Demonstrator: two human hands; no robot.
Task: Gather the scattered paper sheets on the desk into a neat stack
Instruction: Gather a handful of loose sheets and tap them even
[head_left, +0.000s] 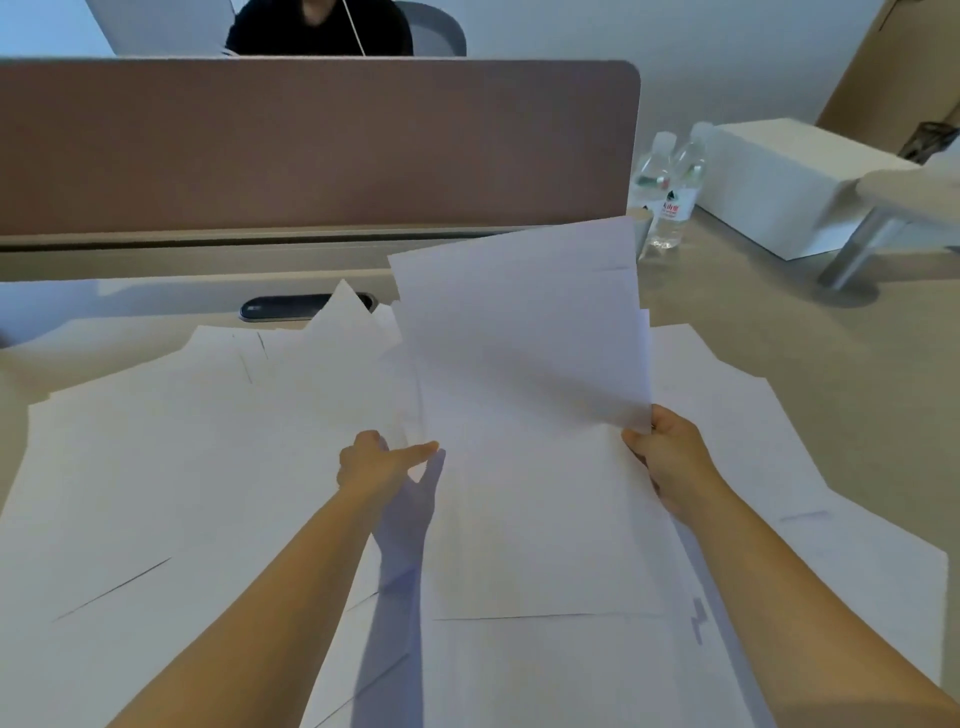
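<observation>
At centre of the worktop (779, 322), your right hand (670, 457) pinches the near right corner of a few lifted sheets (519, 332); they rise tilted toward twelve o'clock, their far edges fanned rather than flush. Your left hand (374, 462) holds nothing: its forefinger is stretched out and seems to touch a flat sheet (540, 519) lying just below the lifted ones, while its other fingers are curled under. All around, from eight o'clock to four o'clock, loose sheets (156, 467) overlap at odd angles, so most of the gathering is, by my judgement, not yet done.

Your main risk is that corner pinch. Held by one corner only, the lifted sheets can sag, slide against each other and spill, or crease at your thumb. Bring the left hand under their free edge before you move them.

If you drag the flat sheet with one fingertip, it may pivot instead of sliding, or carry its neighbours askew.

At one o'clock two water bottles (670, 187) stand beside a white box (779, 182), near the far corner of the lifted sheets; a wide swing that way could knock one over.

Sheets at seven o'clock reach toward the near edge, as far as I can tell, and a sweeping forearm may push them off.
</observation>
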